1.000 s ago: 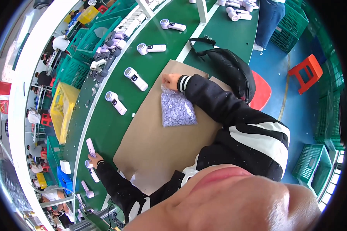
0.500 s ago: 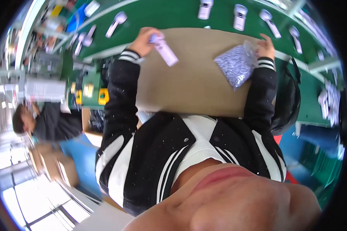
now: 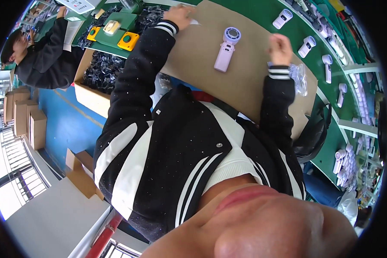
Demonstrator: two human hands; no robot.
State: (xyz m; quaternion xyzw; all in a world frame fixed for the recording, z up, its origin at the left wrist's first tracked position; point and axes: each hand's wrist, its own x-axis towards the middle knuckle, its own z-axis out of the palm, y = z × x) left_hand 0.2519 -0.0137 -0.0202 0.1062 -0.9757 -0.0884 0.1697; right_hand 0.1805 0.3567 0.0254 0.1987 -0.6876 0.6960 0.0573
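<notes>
Currently, the fan (image 3: 227, 50) lies on the cardboard (image 3: 198, 56) between the two hands, touched by neither. The left hand (image 3: 180, 17) reaches over the cardboard's edge, fingers extended; whether it grips anything I cannot tell. The right hand (image 3: 280, 49) is blurred, fingers loosely curled, its grip unclear too. Just beside the right wrist is a clear bag (image 3: 299, 79). Beyond the right hand, other fans (image 3: 307, 46) lie spaced along the green worktop (image 3: 260, 10).
</notes>
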